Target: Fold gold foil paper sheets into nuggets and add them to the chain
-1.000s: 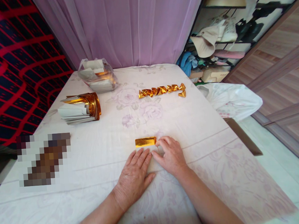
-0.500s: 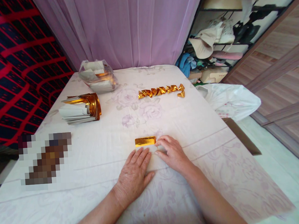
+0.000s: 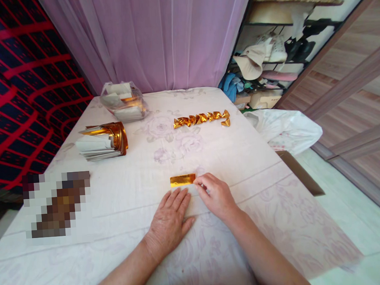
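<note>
A sheet of gold foil paper (image 3: 182,180) lies in front of me, showing a narrow, shiny gold strip. Whether its pale side extends beneath my fingers is hard to make out against the white cloth. My left hand (image 3: 172,219) rests flat just below the strip, fingers stretched out and thumb apart. At the strip's right end, my right hand (image 3: 216,195) pinches the corner between thumb and fingertips. Farther back stands a row of folded gold foil pieces (image 3: 201,118). On the left is a bent stack of gold and white foil papers (image 3: 103,142).
A clear plastic bag (image 3: 124,101) with more papers sits at the table's back left. The table (image 3: 121,186) has a flowered cloth. A pixelated patch (image 3: 60,204) covers something at left. Beyond the right edge are a white plastic bag (image 3: 293,128) and a shelf with shoes and a cap (image 3: 249,62).
My right hand's thumb and fingers have closed together on the right end of the foil paper. My left hand stays flat. The whole view has shifted slightly.
</note>
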